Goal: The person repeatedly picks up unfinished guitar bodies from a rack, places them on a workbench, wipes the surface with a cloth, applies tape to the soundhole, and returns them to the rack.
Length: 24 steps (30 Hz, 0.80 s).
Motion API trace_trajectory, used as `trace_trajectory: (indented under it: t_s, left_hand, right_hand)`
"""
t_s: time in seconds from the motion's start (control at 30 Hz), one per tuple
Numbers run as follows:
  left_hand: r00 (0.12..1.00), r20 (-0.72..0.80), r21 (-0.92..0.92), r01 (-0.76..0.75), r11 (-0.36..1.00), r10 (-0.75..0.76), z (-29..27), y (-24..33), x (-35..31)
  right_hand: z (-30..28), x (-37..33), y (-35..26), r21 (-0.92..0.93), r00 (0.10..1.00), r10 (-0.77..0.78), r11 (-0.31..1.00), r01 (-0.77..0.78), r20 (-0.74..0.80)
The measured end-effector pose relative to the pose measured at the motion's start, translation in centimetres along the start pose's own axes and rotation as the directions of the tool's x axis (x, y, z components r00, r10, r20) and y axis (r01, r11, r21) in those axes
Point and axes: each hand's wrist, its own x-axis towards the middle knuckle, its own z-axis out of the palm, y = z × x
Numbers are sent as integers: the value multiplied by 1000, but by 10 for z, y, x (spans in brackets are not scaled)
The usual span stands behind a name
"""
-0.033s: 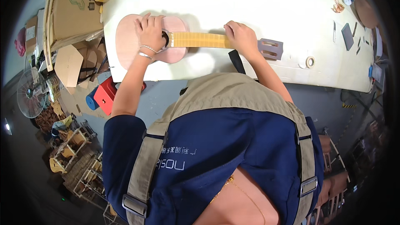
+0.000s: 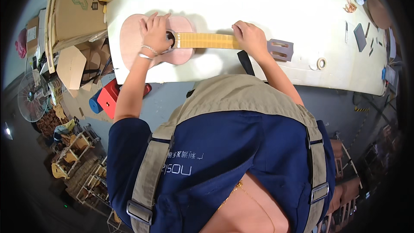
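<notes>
The left hand point(image 2: 155, 32) lies spread on the ukulele body point(image 2: 133, 39); well apart, the right hand point(image 2: 251, 39) curls over its neck point(image 2: 207, 40), grip unclear.

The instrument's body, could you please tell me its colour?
The instrument's body is pale pink, showing best in the head view.

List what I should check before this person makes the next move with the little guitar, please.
1. Left hand on the guitar body: ok, fingers spread.
2. Right hand at the neck, near the headstock: ok.
3. Right thumb's placement: cannot tell; it is hidden.
4. Guitar over the white tabletop: ok.
5. Small tape roll apart from the headstock: ok.
</notes>
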Motion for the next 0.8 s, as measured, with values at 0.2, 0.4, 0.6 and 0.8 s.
trace_trajectory:
  t_s: [0.2, 0.4, 0.6, 0.8]
  left_hand:
    - [981, -1, -490, -171, 855, 196, -50, -39, -40]
    - [963, 26, -103, -263, 959, 267, -24, 4, -56]
    - [903, 70, -108, -416, 903, 425, -41, -4, -38]
    - [930, -366, -467, -207, 860, 24, -47, 9, -18]
  right_hand:
    - [0, -1, 1, 58, 994, -42, 997, 48, -101]
    - [1, -2, -3, 37, 994, -54, 998, 58, -93]
    - [-6, -1, -7, 106, 992, -72, 991, 83, -101]
    - [-19, -25, 12, 232, 854, -132, 932, 280, -503]
